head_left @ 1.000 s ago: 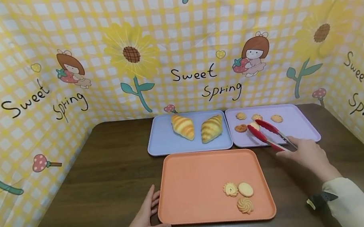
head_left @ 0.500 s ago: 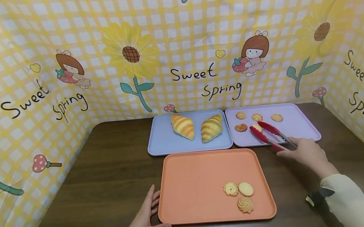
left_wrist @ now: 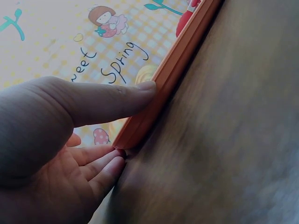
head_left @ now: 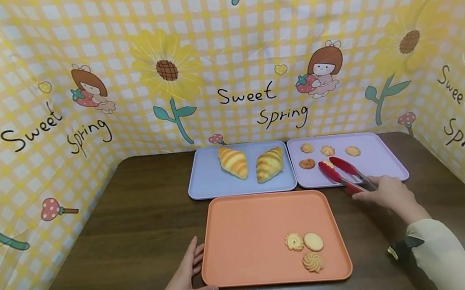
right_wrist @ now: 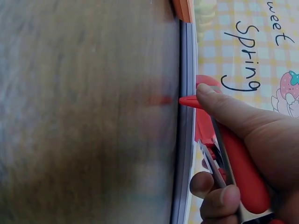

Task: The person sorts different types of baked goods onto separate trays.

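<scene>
Your left hand [head_left: 182, 286] touches the tray [head_left: 248, 235]; your right hand [head_left: 388, 194] grips tongs [head_left: 329, 172] around a cookie [head_left: 328, 163]. It looks crumbly: pinch its sides softly.

"Sweet", with "Spring" below it, can be read three times in the head view, in black handwritten-style letters on the yellow checked cloth [head_left: 216, 54]: the left lettering [head_left: 56, 129] stands on its left side, the far lettering [head_left: 274, 116] on its far side, the right lettering [head_left: 463, 129] on its right side. Both wrist views show "weet" and "Spring" on the cloth too (the capital S of "Sweet" is out of sight in each).
</scene>
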A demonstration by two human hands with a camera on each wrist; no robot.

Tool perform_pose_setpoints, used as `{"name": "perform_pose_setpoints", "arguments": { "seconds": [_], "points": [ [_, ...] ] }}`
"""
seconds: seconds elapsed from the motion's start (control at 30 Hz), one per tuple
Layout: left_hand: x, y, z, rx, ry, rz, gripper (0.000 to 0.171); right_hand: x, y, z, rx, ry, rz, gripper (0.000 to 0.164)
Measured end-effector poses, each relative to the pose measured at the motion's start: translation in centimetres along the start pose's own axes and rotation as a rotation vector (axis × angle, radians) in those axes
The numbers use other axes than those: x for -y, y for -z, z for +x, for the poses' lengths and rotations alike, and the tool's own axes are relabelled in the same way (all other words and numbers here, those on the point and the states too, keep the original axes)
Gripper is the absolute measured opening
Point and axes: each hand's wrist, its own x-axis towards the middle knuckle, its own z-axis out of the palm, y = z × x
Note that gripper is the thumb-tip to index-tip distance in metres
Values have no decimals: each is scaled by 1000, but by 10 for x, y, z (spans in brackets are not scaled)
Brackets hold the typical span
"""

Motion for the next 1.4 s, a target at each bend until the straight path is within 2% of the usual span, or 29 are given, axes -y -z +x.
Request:
{"name": "perform_pose_setpoints", "arguments": {
  "seconds": [0.23,0.5,0.7,0.87,1.13,1.4],
  "points": [
    [0,-1,0,2,3,-6,113,1,-2,-1,22,-21,6,108],
    [1,-2,0,5,-4,-12,112,-7,-5,-4,-33,11,-39,110],
    [0,0,-1,-3,-40,-5,112,-8,-4,-10,-38,-1,-51,116],
    [-1,1,0,-8,-29,-3,113,-2,0,-16,-25,-17,-50,120],
    [2,-1,-1,-17,-32,11,112,9,5,-36,-57,85,-79,114],
    [0,0,0,-19,-46,20,112,24,7,-57,-35,137,-40,111]
  ]
}}
